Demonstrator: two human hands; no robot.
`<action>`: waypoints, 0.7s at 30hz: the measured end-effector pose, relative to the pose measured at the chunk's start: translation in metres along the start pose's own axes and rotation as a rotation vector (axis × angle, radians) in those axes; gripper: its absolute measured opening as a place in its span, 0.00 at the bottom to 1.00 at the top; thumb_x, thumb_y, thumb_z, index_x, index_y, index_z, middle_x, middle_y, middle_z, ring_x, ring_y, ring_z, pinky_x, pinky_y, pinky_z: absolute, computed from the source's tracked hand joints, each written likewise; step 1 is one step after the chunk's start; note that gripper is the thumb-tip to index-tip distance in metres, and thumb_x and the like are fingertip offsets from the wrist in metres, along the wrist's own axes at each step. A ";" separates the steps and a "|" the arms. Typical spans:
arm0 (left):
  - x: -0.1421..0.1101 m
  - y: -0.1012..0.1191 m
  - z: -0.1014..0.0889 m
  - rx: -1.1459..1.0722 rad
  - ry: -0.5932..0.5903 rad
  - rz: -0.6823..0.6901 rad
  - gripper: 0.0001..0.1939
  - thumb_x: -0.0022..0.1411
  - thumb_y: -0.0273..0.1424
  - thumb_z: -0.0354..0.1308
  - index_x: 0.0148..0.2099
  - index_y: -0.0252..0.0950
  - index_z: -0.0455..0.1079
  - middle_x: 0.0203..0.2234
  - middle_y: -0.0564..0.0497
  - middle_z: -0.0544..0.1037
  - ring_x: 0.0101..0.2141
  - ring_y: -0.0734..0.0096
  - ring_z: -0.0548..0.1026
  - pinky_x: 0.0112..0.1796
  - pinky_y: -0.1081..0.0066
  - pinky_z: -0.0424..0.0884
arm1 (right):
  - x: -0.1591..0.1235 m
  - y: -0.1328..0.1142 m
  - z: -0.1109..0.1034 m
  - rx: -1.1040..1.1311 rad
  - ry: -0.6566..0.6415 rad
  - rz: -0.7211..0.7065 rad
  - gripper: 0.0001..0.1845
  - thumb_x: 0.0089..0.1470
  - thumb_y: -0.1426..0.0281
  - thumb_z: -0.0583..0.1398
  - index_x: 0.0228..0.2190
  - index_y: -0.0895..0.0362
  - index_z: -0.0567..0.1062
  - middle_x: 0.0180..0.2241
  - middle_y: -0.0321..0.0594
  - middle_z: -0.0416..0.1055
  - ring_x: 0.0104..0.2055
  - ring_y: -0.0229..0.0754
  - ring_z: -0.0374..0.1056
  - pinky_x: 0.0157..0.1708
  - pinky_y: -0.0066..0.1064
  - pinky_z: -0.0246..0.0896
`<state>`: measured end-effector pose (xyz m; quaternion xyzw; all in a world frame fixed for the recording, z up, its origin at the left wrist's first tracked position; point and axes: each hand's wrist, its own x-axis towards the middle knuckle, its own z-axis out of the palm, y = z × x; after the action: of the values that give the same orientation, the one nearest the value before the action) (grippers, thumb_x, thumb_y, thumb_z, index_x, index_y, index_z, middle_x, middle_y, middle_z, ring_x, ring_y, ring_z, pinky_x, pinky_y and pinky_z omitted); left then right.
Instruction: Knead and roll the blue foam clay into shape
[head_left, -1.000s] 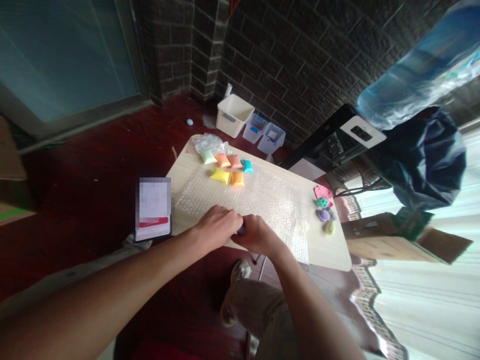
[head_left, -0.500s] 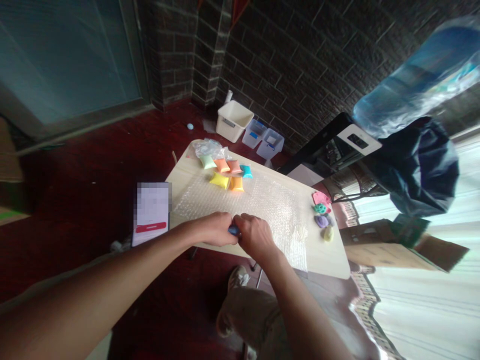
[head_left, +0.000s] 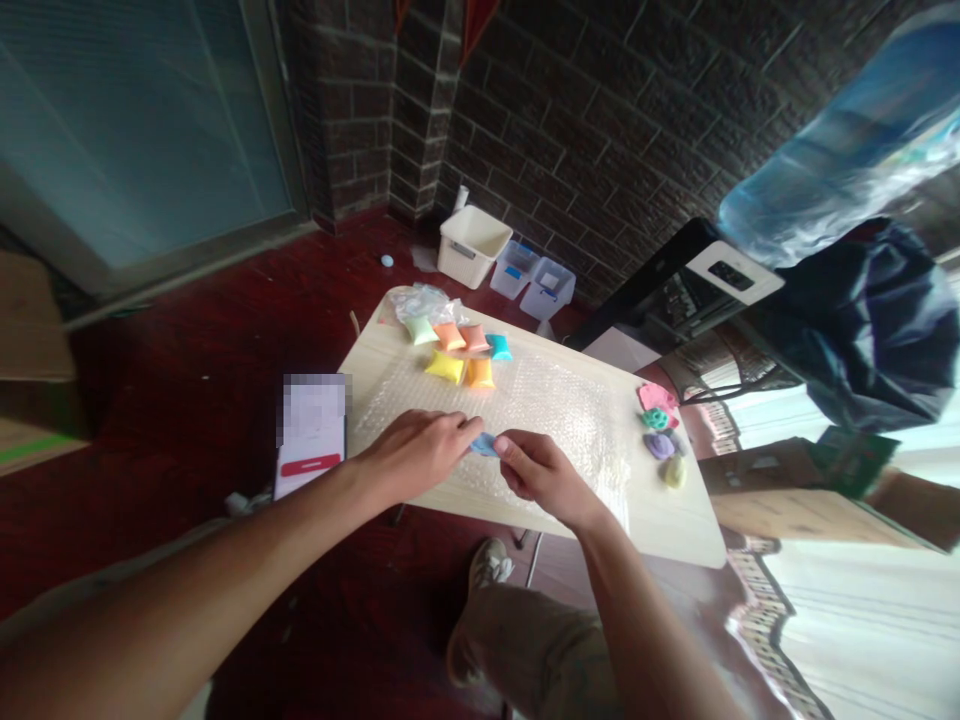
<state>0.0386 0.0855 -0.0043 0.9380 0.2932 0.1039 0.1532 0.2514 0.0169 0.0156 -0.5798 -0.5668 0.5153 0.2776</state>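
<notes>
Between my two hands a small piece of light blue clay (head_left: 484, 443) is stretched, above the near part of the table. My left hand (head_left: 431, 450) is closed on its left end, fingers curled over it. On its right end my right hand (head_left: 541, 470) pinches, thumb on top. Under the hands lies a sheet of bubble wrap (head_left: 555, 400). Beyond them sit several pillow-shaped packets, among them a yellow packet (head_left: 445, 367), an orange packet (head_left: 481, 374) and a turquoise packet (head_left: 499, 347).
At the table's right end lie a pink piece (head_left: 657, 397), a green piece (head_left: 655, 419), a purple lump (head_left: 661, 445) and a pale yellow lump (head_left: 675, 472). Clear plastic bags (head_left: 424, 302) rest at the far left corner. A phone (head_left: 311, 435) is left of the table; a cream bin (head_left: 474, 246) stands behind.
My hands have moved apart a little, drawing the blue clay out between them so more of it shows. My right hand has turned thumb-up. The view has shifted slightly.
</notes>
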 end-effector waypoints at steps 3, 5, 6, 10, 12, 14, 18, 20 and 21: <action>-0.002 -0.001 0.001 -0.098 -0.086 -0.030 0.09 0.73 0.32 0.51 0.49 0.38 0.70 0.35 0.46 0.83 0.34 0.57 0.82 0.30 0.68 0.63 | 0.001 0.003 -0.001 -0.160 0.016 -0.122 0.25 0.64 0.49 0.62 0.34 0.59 0.80 0.22 0.31 0.67 0.24 0.34 0.59 0.25 0.28 0.53; -0.005 0.000 0.002 -0.196 -0.155 -0.056 0.12 0.72 0.40 0.55 0.47 0.38 0.72 0.32 0.46 0.82 0.34 0.55 0.82 0.29 0.68 0.61 | 0.000 0.006 -0.001 -0.211 -0.006 -0.154 0.22 0.62 0.51 0.64 0.38 0.59 0.81 0.28 0.35 0.74 0.29 0.37 0.65 0.29 0.28 0.59; -0.007 0.000 0.003 -0.255 -0.191 -0.070 0.14 0.71 0.43 0.56 0.46 0.38 0.72 0.32 0.45 0.82 0.33 0.55 0.82 0.28 0.68 0.61 | -0.001 0.007 -0.001 -0.209 -0.006 -0.155 0.21 0.60 0.52 0.66 0.41 0.58 0.81 0.30 0.36 0.75 0.30 0.37 0.66 0.30 0.28 0.61; -0.011 -0.001 0.008 -0.452 -0.248 -0.095 0.19 0.72 0.47 0.53 0.45 0.37 0.74 0.32 0.46 0.83 0.31 0.60 0.80 0.28 0.70 0.61 | -0.004 0.011 0.000 -0.137 0.035 -0.168 0.22 0.57 0.57 0.70 0.47 0.56 0.76 0.32 0.35 0.75 0.30 0.37 0.67 0.31 0.28 0.63; -0.011 -0.003 0.011 -0.451 -0.169 -0.092 0.17 0.74 0.44 0.52 0.47 0.37 0.74 0.34 0.45 0.83 0.33 0.61 0.80 0.30 0.70 0.63 | -0.005 0.010 -0.001 -0.055 0.041 -0.167 0.21 0.60 0.56 0.68 0.47 0.56 0.75 0.32 0.36 0.74 0.30 0.37 0.68 0.30 0.28 0.64; -0.010 -0.005 0.012 -0.389 -0.066 -0.089 0.12 0.73 0.38 0.54 0.47 0.36 0.74 0.35 0.45 0.82 0.35 0.60 0.80 0.33 0.69 0.64 | -0.003 0.010 -0.002 0.066 0.058 -0.152 0.21 0.61 0.55 0.67 0.47 0.57 0.76 0.30 0.37 0.75 0.28 0.37 0.68 0.26 0.27 0.63; -0.010 -0.004 0.009 -0.317 0.033 -0.068 0.12 0.72 0.38 0.55 0.48 0.36 0.72 0.35 0.45 0.82 0.35 0.59 0.80 0.33 0.68 0.63 | -0.001 0.008 -0.001 0.210 0.117 -0.192 0.16 0.58 0.59 0.70 0.43 0.57 0.80 0.28 0.37 0.76 0.27 0.36 0.69 0.25 0.28 0.65; -0.011 -0.001 0.008 -0.342 0.019 -0.048 0.18 0.72 0.45 0.55 0.51 0.36 0.72 0.33 0.45 0.82 0.34 0.58 0.80 0.32 0.67 0.62 | -0.002 0.007 0.003 0.210 0.108 -0.231 0.15 0.56 0.62 0.72 0.43 0.55 0.83 0.31 0.38 0.78 0.29 0.37 0.70 0.28 0.29 0.69; -0.011 0.000 0.008 -0.362 0.006 -0.036 0.20 0.72 0.47 0.55 0.51 0.36 0.72 0.33 0.45 0.82 0.34 0.58 0.80 0.32 0.67 0.62 | -0.002 0.007 0.005 0.208 0.093 -0.244 0.14 0.56 0.63 0.72 0.43 0.54 0.84 0.32 0.39 0.79 0.30 0.37 0.71 0.31 0.30 0.71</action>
<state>0.0320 0.0769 -0.0128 0.8894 0.2867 0.1551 0.3204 0.2502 0.0122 0.0086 -0.4978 -0.5633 0.5062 0.4226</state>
